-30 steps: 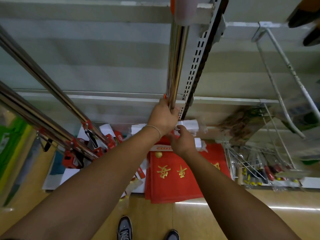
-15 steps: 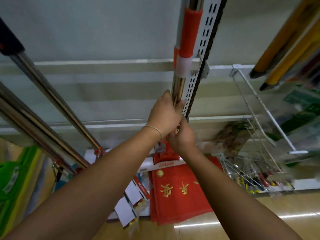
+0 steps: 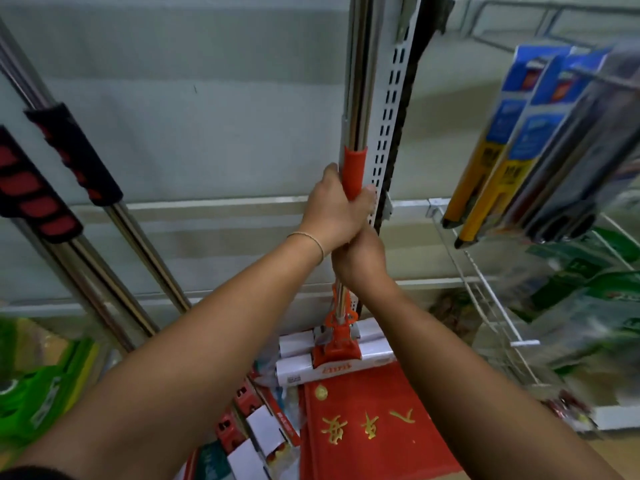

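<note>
Item handled: one mop (image 3: 356,98), standing near upright, its steel shaft running above and below both hands and lying close against the slotted upright (image 3: 391,98) of the shelving just beyond them

Grip state: the left hand (image 3: 334,213) is wrapped round the lower end of the orange sleeve (image 3: 354,171). The right hand (image 3: 360,259) is closed round the bare shaft directly beneath, touching the left hand. Both hands are curled; neither is spread

Handling, as judged:
- The shaft is a stiff metal tube that will not flex, and polished steel is likely slippery under the palm
- The orange sleeve offers the surer hold; keep one hand on it
- The mop head (image 3: 336,351), well below the right hand, carries an orange bracket and a wrapped white sponge, so the weight probably sits low and the long tool may swing
- Overall weight appears moderate

Count:
- Mop in the hands: one
- Orange sleeve: one
- Foam-gripped handles (image 3: 74,154) leaning well to the left of the left hand: two
- Blue-and-yellow packs (image 3: 519,109) hanging to the right of the hands: two clear, others blurred
- Red mat (image 3: 363,427) below the right forearm: one
</note>
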### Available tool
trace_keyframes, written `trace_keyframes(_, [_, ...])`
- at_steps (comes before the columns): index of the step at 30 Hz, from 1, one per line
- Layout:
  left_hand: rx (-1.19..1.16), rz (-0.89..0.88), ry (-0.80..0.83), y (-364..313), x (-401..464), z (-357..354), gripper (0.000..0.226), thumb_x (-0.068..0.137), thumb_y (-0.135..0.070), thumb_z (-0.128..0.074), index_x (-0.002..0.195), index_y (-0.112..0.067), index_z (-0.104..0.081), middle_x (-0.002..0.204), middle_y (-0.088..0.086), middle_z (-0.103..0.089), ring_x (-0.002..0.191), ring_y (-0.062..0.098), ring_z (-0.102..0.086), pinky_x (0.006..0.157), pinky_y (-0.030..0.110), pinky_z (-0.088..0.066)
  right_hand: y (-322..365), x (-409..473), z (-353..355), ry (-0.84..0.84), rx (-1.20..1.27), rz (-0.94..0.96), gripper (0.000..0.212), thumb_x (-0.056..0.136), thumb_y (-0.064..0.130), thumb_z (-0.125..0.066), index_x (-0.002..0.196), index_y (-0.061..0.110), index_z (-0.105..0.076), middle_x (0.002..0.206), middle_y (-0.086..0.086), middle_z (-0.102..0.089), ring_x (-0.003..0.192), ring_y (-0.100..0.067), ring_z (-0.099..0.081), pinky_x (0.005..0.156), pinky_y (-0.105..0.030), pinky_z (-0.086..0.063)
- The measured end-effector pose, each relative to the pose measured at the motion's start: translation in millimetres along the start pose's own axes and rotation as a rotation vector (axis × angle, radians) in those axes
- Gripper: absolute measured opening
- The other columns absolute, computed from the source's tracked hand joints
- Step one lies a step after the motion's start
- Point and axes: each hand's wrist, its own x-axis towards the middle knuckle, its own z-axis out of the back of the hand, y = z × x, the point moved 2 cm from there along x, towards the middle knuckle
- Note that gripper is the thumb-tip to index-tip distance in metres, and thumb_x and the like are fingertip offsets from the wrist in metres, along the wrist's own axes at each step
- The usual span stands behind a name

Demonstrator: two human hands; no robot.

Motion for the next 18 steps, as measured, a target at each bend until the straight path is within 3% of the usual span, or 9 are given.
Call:
trace_keyframes(2, [0.017, -0.015, -0.030, -11.4, 4.9, 3.6, 0.041, 0.096, -0.036, -0.057, 0.127, -0.012, -0.046, 0.101, 0.000, -0.058, 0.091, 0.020, -0.058, 0.077, 0.025, -0.040, 4.7, 0.3, 5.1, 0.009, -0.027, 0.042, 0.022, 0.095, 0.023, -0.042, 0.114, 0.017, -0.051, 0.092, -0.003, -0.060, 0.079, -0.024, -0.058, 0.067, -0.038, -0.049])
trace_keyframes(4, [0.033, -0.034, -0.061, -21.6, 8.0, 5.6, 0.041, 0.097, -0.036, -0.054, 0.128, -0.009, -0.044, 0.100, 0.003, -0.059, 0.091, 0.023, -0.060, 0.076, 0.027, -0.041, 4.0, 0.2, 8.0, 0.018, -0.033, 0.067, 0.023, 0.098, 0.023, -0.041, 0.118, 0.016, -0.051, 0.100, -0.008, -0.063, 0.084, -0.028, -0.060, 0.064, -0.035, -0.043])
trace_keyframes(9, [-0.028, -0.124, -0.212, -43.7, 9.9, 10.1, 0.059, 0.099, -0.041, -0.046, 0.142, -0.003, -0.030, 0.105, 0.024, -0.064, 0.092, 0.035, -0.064, 0.077, 0.039, -0.050, 4.0, 5.0, 7.9, 0.053, -0.011, 0.076, 0.022, 0.100, 0.024, -0.040, 0.118, 0.022, -0.053, 0.101, 0.001, -0.062, 0.080, -0.015, -0.054, 0.061, -0.026, -0.036])
trace_keyframes(12, [-0.016, -0.129, -0.233, -53.2, 15.5, 12.1, 0.049, 0.101, -0.037, -0.042, 0.134, -0.002, -0.036, 0.103, 0.019, -0.065, 0.091, 0.032, -0.064, 0.072, 0.033, -0.048, 6.0, 8.4, 8.2, 0.059, -0.016, 0.066, 0.020, 0.099, 0.022, -0.041, 0.114, 0.024, -0.053, 0.091, 0.008, -0.053, 0.076, -0.013, -0.051, 0.053, -0.018, -0.030])
trace_keyframes(15, [0.010, -0.108, -0.202, -56.1, 22.9, 15.1, 0.029, 0.102, -0.032, -0.044, 0.118, -0.008, -0.044, 0.099, 0.010, -0.063, 0.085, 0.022, -0.060, 0.070, 0.029, -0.044, 8.4, 14.0, 6.4, 0.050, -0.026, 0.058, 0.020, 0.099, 0.020, -0.042, 0.114, 0.021, -0.055, 0.098, 0.002, -0.060, 0.078, -0.014, -0.050, 0.059, -0.026, -0.033])
trace_keyframes(18, [0.048, -0.067, -0.181, -57.5, 33.2, 19.1, 0.024, 0.101, -0.031, -0.047, 0.112, -0.010, -0.046, 0.104, 0.009, -0.060, 0.088, 0.019, -0.054, 0.075, 0.026, -0.040, 9.5, 20.8, 3.5, 0.006, -0.014, 0.032, 0.009, 0.097, 0.017, -0.046, 0.098, 0.022, -0.054, 0.100, -0.007, -0.066, 0.087, -0.026, -0.060, 0.063, -0.026, -0.032])
